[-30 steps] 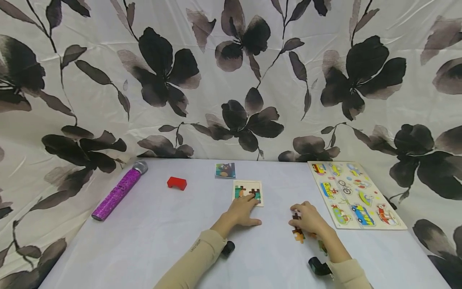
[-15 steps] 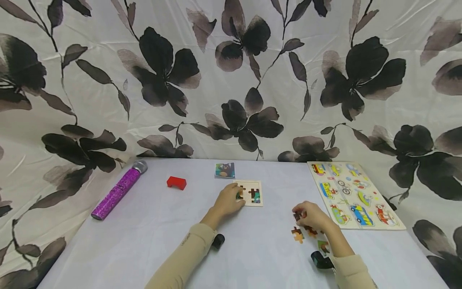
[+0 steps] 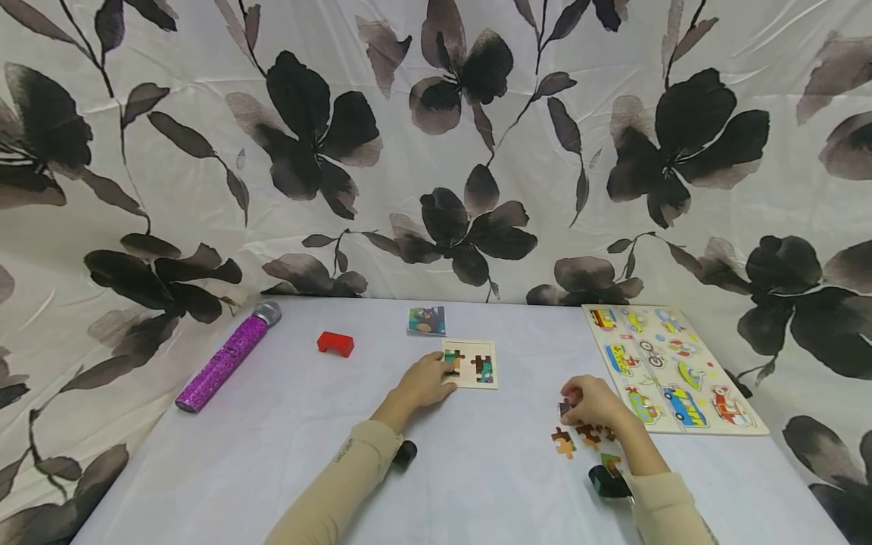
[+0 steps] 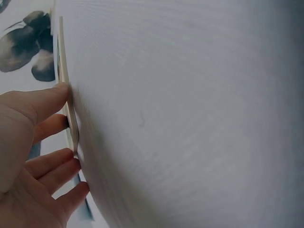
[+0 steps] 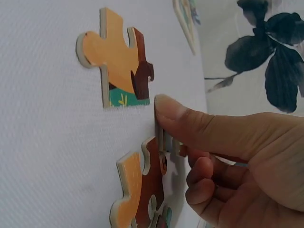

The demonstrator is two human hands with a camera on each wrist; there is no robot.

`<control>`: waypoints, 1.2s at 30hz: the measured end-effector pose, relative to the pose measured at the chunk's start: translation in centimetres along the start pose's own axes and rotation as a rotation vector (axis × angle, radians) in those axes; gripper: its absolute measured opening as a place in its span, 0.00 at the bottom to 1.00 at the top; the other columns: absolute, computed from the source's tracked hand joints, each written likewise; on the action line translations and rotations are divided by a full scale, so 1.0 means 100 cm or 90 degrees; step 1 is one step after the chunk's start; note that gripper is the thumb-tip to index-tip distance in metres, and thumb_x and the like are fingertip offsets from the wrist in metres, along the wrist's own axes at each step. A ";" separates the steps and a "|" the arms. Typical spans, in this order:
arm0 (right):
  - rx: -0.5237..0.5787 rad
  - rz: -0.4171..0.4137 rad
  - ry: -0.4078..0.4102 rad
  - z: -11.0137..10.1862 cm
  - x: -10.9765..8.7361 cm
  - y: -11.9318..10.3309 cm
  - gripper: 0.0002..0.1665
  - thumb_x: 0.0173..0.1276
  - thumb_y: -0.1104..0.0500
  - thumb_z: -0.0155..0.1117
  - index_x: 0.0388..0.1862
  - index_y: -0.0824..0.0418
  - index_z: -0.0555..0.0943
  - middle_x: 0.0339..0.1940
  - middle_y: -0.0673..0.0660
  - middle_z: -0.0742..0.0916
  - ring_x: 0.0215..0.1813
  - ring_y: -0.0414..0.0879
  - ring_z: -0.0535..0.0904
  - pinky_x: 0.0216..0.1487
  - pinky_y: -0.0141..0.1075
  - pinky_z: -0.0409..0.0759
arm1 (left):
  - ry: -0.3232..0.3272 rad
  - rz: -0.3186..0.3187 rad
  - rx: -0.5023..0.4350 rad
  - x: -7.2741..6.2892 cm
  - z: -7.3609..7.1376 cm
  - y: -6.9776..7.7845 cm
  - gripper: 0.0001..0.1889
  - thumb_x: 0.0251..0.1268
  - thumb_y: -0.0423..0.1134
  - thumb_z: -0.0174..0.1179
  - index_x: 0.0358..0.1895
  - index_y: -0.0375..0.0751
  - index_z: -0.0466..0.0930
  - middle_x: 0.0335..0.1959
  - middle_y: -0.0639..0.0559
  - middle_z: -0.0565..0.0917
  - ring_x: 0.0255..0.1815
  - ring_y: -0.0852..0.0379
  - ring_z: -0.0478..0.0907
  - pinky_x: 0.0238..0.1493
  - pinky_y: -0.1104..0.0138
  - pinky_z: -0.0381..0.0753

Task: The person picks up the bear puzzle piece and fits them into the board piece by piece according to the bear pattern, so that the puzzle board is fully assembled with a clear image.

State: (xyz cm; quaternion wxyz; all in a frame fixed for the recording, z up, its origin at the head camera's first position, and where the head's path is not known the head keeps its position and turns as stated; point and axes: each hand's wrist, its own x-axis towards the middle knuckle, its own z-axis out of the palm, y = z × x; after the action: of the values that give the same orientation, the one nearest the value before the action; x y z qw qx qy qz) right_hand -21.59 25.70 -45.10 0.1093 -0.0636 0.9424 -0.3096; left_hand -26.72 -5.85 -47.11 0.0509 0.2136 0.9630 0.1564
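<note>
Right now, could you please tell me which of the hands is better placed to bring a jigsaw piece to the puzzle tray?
Probably the right hand: it pinches a jigsaw piece, with loose pieces close by, whereas the left hand holds the puzzle tray at its edge.

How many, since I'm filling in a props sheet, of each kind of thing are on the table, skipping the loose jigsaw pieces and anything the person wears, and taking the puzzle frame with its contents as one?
Purple microphone: 1
Red block: 1
Picture card: 1
Puzzle frame: 1
Vehicle picture board: 1
Total: 5
</note>
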 end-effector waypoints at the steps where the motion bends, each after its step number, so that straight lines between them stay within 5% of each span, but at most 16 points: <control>1: 0.001 0.007 0.001 0.000 0.001 0.001 0.21 0.44 0.64 0.78 0.37 0.67 0.80 0.28 0.54 0.78 0.31 0.46 0.72 0.32 0.36 0.73 | 0.004 0.002 0.000 0.000 0.000 -0.001 0.23 0.63 0.47 0.61 0.57 0.38 0.77 0.64 0.37 0.70 0.66 0.42 0.65 0.66 0.53 0.66; 7: 0.049 -0.052 -0.002 -0.004 0.007 0.001 0.10 0.53 0.66 0.71 0.30 0.65 0.78 0.25 0.54 0.78 0.27 0.45 0.72 0.27 0.34 0.74 | 0.037 0.010 -0.011 -0.001 0.001 -0.005 0.23 0.61 0.47 0.62 0.57 0.38 0.78 0.62 0.36 0.72 0.64 0.42 0.68 0.64 0.54 0.68; 10: 0.158 -0.093 0.015 -0.008 0.014 -0.004 0.06 0.62 0.69 0.62 0.35 0.71 0.76 0.28 0.57 0.80 0.27 0.43 0.77 0.27 0.35 0.81 | 0.039 0.009 -0.019 -0.002 0.001 -0.006 0.23 0.61 0.46 0.62 0.57 0.38 0.77 0.62 0.36 0.72 0.64 0.42 0.68 0.64 0.53 0.68; 15: 0.427 -0.111 0.106 -0.013 0.028 -0.024 0.15 0.70 0.70 0.53 0.51 0.80 0.68 0.35 0.62 0.80 0.29 0.41 0.84 0.35 0.36 0.85 | 0.046 0.009 -0.028 -0.002 0.002 -0.007 0.24 0.60 0.46 0.63 0.57 0.37 0.77 0.61 0.37 0.73 0.63 0.41 0.69 0.63 0.53 0.69; 18: 0.515 -0.139 0.152 -0.015 0.035 -0.036 0.21 0.68 0.71 0.54 0.57 0.79 0.65 0.36 0.60 0.78 0.30 0.39 0.84 0.38 0.34 0.85 | 0.052 0.012 -0.029 -0.001 0.003 -0.007 0.24 0.60 0.47 0.63 0.56 0.37 0.77 0.60 0.37 0.74 0.62 0.42 0.70 0.63 0.53 0.70; 23: 0.484 -0.186 0.212 -0.014 0.043 -0.053 0.26 0.63 0.72 0.60 0.60 0.76 0.68 0.34 0.58 0.84 0.30 0.35 0.83 0.35 0.28 0.83 | 0.062 0.015 -0.020 0.000 0.002 -0.005 0.24 0.59 0.48 0.64 0.55 0.37 0.78 0.59 0.39 0.75 0.61 0.42 0.72 0.62 0.54 0.71; 28: 0.452 -0.176 0.263 -0.006 0.051 -0.063 0.18 0.62 0.70 0.62 0.50 0.78 0.75 0.36 0.61 0.86 0.28 0.35 0.80 0.33 0.25 0.81 | 0.069 0.018 -0.021 -0.002 0.001 -0.002 0.23 0.58 0.47 0.64 0.53 0.36 0.79 0.57 0.39 0.76 0.59 0.42 0.73 0.60 0.54 0.73; 36: 0.528 -0.172 0.185 0.002 0.058 -0.073 0.19 0.69 0.72 0.50 0.58 0.78 0.71 0.45 0.68 0.75 0.34 0.36 0.82 0.39 0.31 0.84 | 0.066 0.008 -0.018 -0.003 0.001 -0.001 0.23 0.58 0.47 0.64 0.53 0.36 0.79 0.58 0.39 0.76 0.59 0.42 0.73 0.60 0.54 0.73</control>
State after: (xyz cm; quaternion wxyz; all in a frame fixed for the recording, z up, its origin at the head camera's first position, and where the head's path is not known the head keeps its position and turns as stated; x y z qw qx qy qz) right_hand -26.82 18.65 -41.85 -0.0487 -0.0926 0.7276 -0.6779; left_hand -26.48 -6.07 -47.24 0.0028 0.2106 0.9607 0.1808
